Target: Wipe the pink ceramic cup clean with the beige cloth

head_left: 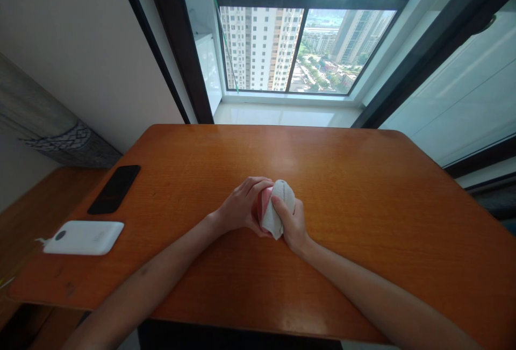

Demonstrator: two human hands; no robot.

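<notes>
Above the middle of the table, my left hand is curled around a pink object with a reddish edge. Most of it is hidden by the fingers and by a cloth, so its kind cannot be made out. My right hand grips the folded whitish cloth, thumb across its front, and presses it against the right side of the pink object. Both hands meet close together, fingers closed.
A brown wooden table spans the view. On its left side lie a black phone and, nearer me, a white flat device with a short cable. Behind the far edge stands a window; a grey curtain hangs at left.
</notes>
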